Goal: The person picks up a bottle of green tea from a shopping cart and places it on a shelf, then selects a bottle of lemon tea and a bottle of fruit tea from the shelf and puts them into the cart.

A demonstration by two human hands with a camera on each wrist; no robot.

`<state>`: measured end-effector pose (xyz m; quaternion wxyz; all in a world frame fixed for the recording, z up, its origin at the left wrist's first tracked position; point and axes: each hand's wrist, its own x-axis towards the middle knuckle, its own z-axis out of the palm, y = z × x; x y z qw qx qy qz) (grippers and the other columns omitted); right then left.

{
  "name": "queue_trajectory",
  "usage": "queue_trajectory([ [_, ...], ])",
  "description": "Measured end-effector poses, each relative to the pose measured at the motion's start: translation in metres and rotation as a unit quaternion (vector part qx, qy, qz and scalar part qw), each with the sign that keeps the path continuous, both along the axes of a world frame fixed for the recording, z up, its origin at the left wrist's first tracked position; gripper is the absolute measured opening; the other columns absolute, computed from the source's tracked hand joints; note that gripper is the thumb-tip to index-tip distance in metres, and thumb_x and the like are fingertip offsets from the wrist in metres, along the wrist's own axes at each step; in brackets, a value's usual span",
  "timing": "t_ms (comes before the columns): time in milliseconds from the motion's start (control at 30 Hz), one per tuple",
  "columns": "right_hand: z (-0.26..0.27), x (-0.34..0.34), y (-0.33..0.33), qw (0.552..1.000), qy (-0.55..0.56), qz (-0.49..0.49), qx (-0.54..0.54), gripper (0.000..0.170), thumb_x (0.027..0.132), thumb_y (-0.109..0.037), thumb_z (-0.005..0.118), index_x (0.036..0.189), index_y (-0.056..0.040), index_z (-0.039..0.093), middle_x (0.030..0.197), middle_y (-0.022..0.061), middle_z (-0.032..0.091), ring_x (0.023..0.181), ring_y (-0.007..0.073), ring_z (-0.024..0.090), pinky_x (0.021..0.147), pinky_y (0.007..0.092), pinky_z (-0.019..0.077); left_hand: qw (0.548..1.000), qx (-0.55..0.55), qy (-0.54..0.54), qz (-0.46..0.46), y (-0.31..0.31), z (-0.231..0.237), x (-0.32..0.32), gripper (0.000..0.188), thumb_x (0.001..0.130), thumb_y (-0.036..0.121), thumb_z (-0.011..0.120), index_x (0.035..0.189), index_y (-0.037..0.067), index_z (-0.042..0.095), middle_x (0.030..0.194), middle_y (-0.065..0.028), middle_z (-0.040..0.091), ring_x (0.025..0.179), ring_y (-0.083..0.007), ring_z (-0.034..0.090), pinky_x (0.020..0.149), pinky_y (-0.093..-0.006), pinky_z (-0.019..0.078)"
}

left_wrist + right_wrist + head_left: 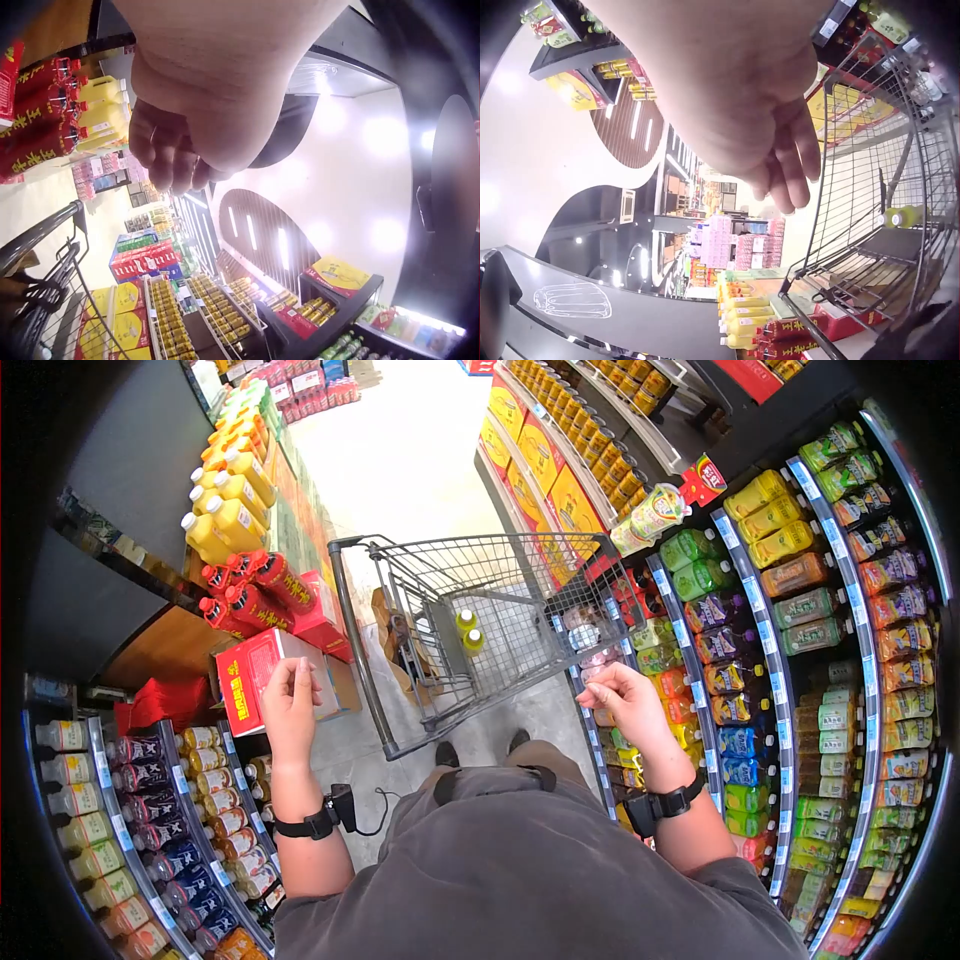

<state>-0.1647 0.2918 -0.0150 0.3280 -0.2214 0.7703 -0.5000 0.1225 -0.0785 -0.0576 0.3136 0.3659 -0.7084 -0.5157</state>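
Observation:
In the head view the left hand [291, 695] hangs in the air left of the cart handle [362, 650], fingers loosely curled and holding nothing. The right hand [622, 698] is raised at the cart's right side, fingers loosely bent with nothing in them. Neither hand touches the wire shopping cart [500, 575]. Two bottles with yellow-green caps [472, 640] stand inside the cart. The left wrist view shows the left hand [202, 112] with relaxed fingers, the cart at lower left. In the right wrist view the right hand [780, 142] hangs near the cart's mesh [855, 172].
Drink shelves [775, 650] line the right side, and more bottle shelves [150, 830] stand at lower left. Red bottles [260, 595] and yellow bottles [230, 510] are stacked beyond a red box [250, 680] on the left. Bright floor [410, 450] runs ahead beyond the cart.

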Motion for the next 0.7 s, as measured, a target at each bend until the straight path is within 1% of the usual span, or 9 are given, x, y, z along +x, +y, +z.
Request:
queue_trajectory([
  [100, 0.0, -0.002, -0.001, 0.999, -0.018, -0.022, 0.03, 0.005, 0.099, -0.004, 0.065, 0.096, 0.0007, 0.065, 0.088, 0.0102, 0.075, 0.081, 0.0148, 0.073, 0.073, 0.028, 0.0566, 1.0, 0.018, -0.007, -0.022, 0.002, -0.004, -0.015, 0.022, 0.107, 0.021, 0.056, 0.096, 0.003, 0.063, 0.072, 0.001, 0.057, 0.062, -0.0052, 0.053, 0.056, -0.022, 0.0425],
  [300, -0.021, -0.034, -0.001, 0.996, -0.061, -0.055, 0.034, 0.009, 0.098, -0.005, 0.066, 0.093, 0.002, 0.065, 0.083, 0.0118, 0.074, 0.074, 0.0151, 0.072, 0.068, 0.0287, 0.0574, 0.996, 0.022, -0.057, -0.064, 0.004, -0.014, -0.055, 0.02, 0.107, 0.019, 0.056, 0.098, 0.002, 0.064, 0.075, 0.0001, 0.06, 0.063, -0.0054, 0.054, 0.057, -0.0218, 0.0435],
  [367, -0.033, -0.053, -0.003, 0.998, -0.044, -0.038, 0.025, 0.01, 0.098, -0.006, 0.066, 0.092, 0.002, 0.065, 0.082, 0.0116, 0.074, 0.073, 0.015, 0.072, 0.068, 0.0286, 0.0574, 0.995, 0.014, -0.074, -0.071, 0.005, -0.014, -0.072, 0.017, 0.104, 0.016, 0.06, 0.097, 0.001, 0.065, 0.07, -0.0012, 0.061, 0.06, -0.006, 0.056, 0.056, -0.0233, 0.0445],
  [433, -0.041, -0.073, -0.008, 0.999, -0.029, -0.023, 0.018, 0.012, 0.099, -0.008, 0.066, 0.092, 0.002, 0.065, 0.081, 0.0114, 0.074, 0.073, 0.0149, 0.071, 0.068, 0.0286, 0.0574, 0.993, 0.0, -0.088, -0.081, 0.005, -0.014, -0.09, 0.017, 0.104, 0.015, 0.06, 0.097, 0.0, 0.064, 0.069, -0.0022, 0.062, 0.06, -0.0066, 0.057, 0.056, -0.0241, 0.0458],
  [500, -0.047, -0.094, -0.021, 0.998, -0.066, -0.015, -0.002, 0.014, 0.1, -0.01, 0.065, 0.092, 0.002, 0.064, 0.08, 0.0106, 0.073, 0.072, 0.0147, 0.071, 0.067, 0.0286, 0.0573, 0.99, -0.016, -0.101, -0.096, 0.005, -0.013, -0.109, 0.018, 0.103, 0.015, 0.061, 0.096, -0.001, 0.064, 0.068, -0.0036, 0.061, 0.06, -0.0074, 0.057, 0.056, -0.0258, 0.0458],
  [567, -0.049, -0.114, -0.037, 0.997, -0.079, -0.01, 0.01, 0.015, 0.101, -0.011, 0.063, 0.093, 0.0021, 0.064, 0.079, 0.0104, 0.073, 0.071, 0.0152, 0.071, 0.067, 0.0287, 0.0573, 0.986, -0.046, -0.122, -0.103, 0.0, -0.019, -0.13, 0.017, 0.102, 0.015, 0.062, 0.098, -0.001, 0.064, 0.068, -0.0058, 0.061, 0.06, -0.009, 0.057, 0.058, -0.0278, 0.0461],
  [633, -0.065, -0.136, -0.05, 0.995, -0.101, 0.016, 0.02, 0.018, 0.103, -0.013, 0.06, 0.094, 0.0022, 0.064, 0.08, 0.0111, 0.073, 0.072, 0.016, 0.071, 0.067, 0.0289, 0.0574, 0.974, -0.003, -0.181, -0.137, 0.004, -0.022, -0.153, 0.017, 0.101, 0.015, 0.063, 0.099, -0.001, 0.064, 0.068, -0.0074, 0.061, 0.061, -0.0112, 0.058, 0.059, -0.0292, 0.0466],
  [667, -0.076, -0.145, -0.058, 0.992, -0.122, 0.025, 0.024, 0.022, 0.105, -0.015, 0.055, 0.096, 0.0024, 0.064, 0.082, 0.0126, 0.073, 0.073, 0.0171, 0.071, 0.068, 0.0299, 0.0576, 0.97, 0.01, -0.195, -0.146, 0.005, -0.028, -0.165, 0.018, 0.101, 0.017, 0.063, 0.099, -0.001, 0.064, 0.072, -0.0093, 0.064, 0.065, -0.0152, 0.061, 0.062, -0.0309, 0.0487],
  [700, -0.088, -0.153, -0.065, 0.99, -0.135, 0.022, 0.029, 0.022, 0.105, -0.015, 0.055, 0.096, 0.0024, 0.064, 0.082, 0.0126, 0.073, 0.073, 0.0171, 0.071, 0.068, 0.0299, 0.0576, 0.967, 0.017, -0.207, -0.149, 0.006, -0.037, -0.177, 0.018, 0.101, 0.017, 0.063, 0.099, -0.001, 0.064, 0.072, -0.0093, 0.064, 0.065, -0.0152, 0.061, 0.062, -0.0309, 0.0487],
])
